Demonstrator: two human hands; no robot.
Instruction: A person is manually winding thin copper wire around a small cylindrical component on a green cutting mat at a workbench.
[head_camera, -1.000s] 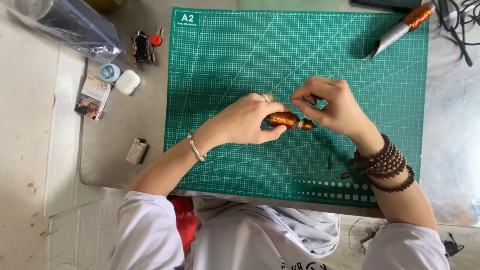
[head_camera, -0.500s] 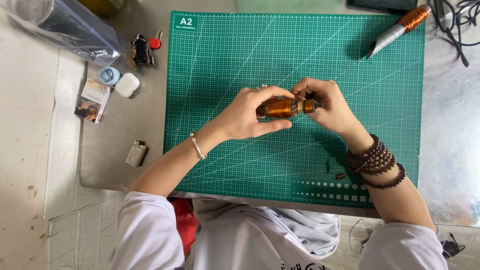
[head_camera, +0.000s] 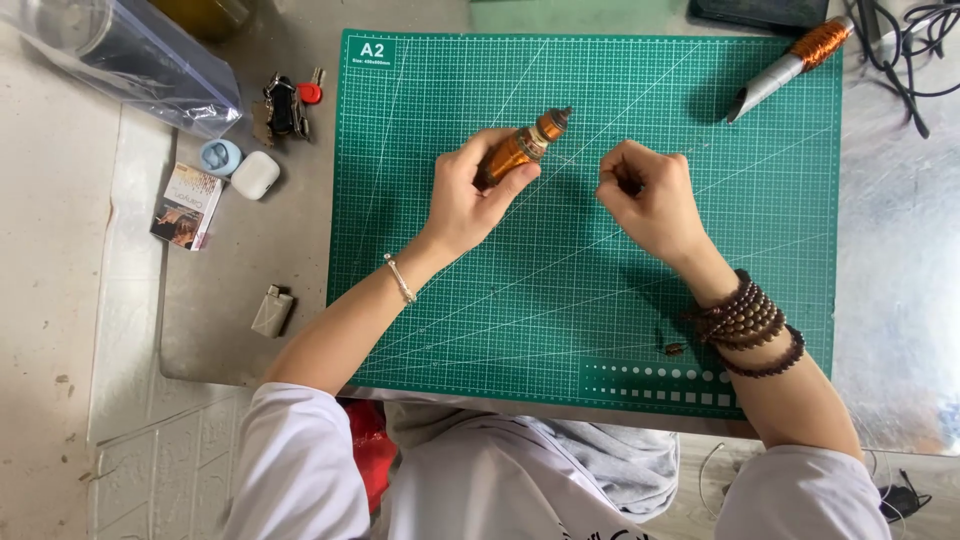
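We hold the copper-wound spool in our left hand, its grip closed around the body, above the green cutting mat. Our right hand, fingers pinched together, sits just beside it; whether it holds wire we cannot tell. The spool looks thickly wound already. A clear plastic bag lies at the worktop's far left corner, contents unclear.
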